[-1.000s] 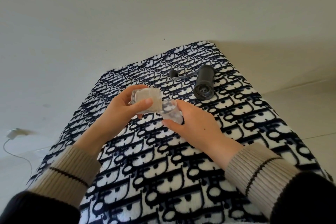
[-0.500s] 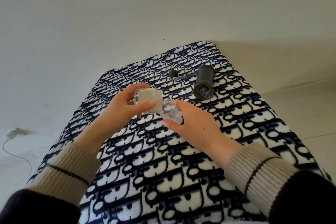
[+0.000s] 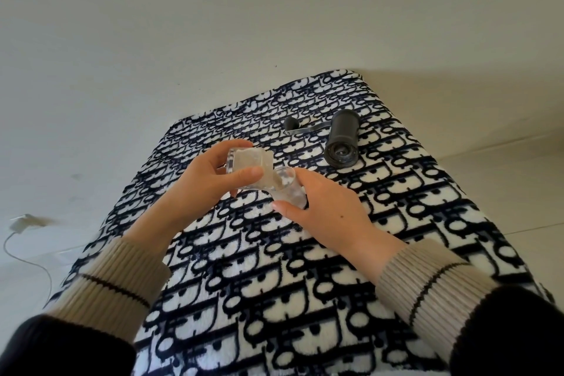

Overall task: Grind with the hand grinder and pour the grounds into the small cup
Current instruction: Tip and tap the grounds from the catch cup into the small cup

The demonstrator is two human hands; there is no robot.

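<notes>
Grounds jar (image 3: 251,168) tipped toward small cup (image 3: 288,189)

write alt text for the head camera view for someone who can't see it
Two hands pour pale grounds over a patterned blanket: the left hand tips a clear grounds jar into a small clear cup gripped by the right hand. Beyond them the black hand grinder lies on its side, its crank handle beside it.

No text, label, brand name or number can be read. The blanket (image 3: 305,268) carries only a repeated dark and white pattern, not clear letters.
</notes>
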